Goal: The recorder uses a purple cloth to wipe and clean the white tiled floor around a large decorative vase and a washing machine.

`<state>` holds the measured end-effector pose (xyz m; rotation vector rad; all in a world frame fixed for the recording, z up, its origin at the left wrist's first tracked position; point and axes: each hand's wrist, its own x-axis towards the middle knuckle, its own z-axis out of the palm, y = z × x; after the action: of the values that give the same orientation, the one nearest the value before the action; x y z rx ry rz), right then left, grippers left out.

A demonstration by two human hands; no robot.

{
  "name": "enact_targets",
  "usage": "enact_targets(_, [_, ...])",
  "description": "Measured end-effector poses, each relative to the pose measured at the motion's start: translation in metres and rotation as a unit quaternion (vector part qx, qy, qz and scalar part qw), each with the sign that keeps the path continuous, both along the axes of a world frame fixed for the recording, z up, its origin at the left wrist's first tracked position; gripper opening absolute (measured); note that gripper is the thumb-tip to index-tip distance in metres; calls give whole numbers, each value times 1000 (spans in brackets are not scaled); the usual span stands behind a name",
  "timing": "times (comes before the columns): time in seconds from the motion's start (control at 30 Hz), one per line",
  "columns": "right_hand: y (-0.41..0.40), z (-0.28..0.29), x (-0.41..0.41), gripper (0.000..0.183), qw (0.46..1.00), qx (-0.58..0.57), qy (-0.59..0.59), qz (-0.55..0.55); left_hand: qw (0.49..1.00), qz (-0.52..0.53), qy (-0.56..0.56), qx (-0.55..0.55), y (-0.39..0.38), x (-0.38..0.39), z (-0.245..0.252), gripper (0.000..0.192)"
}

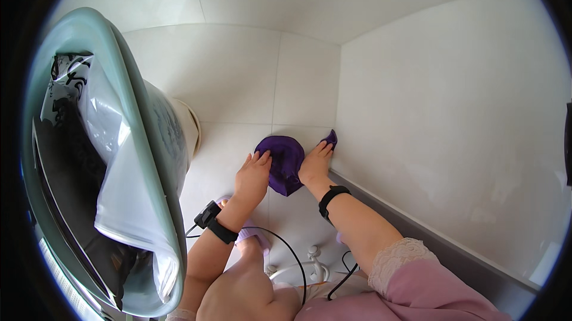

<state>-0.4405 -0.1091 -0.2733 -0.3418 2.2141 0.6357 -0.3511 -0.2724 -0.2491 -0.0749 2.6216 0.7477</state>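
Observation:
A purple cloth (286, 160) lies spread on the pale floor tiles near the corner of the walls. The fingers of my left hand (253, 176) rest on its left edge, slightly apart. Farther right, my right hand (316, 164) presses its fingertips on a purple piece of cloth (330, 138) at the foot of the right wall. Whether the two purple parts join under my right hand is hidden. Black bands are around both wrists, the left one with a small box and a cable.
A large blue-green rimmed ceramic vessel (172, 214) stands close on the left, with clear plastic and dark items inside. A grey baseboard (402, 218) runs along the right wall (447, 97). White curved legs with a caster (314, 251) and a black cable (290, 249) are below me.

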Motion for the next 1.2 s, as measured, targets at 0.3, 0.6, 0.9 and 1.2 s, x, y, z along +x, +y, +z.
enact_targets(0.3, [0,32,-14,53,962,-109,-189,-163,993,-22,-111,-17,-8,-22,20,39])
enact_targets(0.6, [3,53,-80,65,783,-422,209,-406,982,107,-42,153,-11,-22,13,44])
enact_targets(0.9, [-27,-16,-81,100,896,-300,141,-295,987,14,-10,158,8,-14,3,61])
enact_targets(1.2, [-56,0,-164,98,903,-284,168,-274,983,-46,68,165,5,-6,8,66])
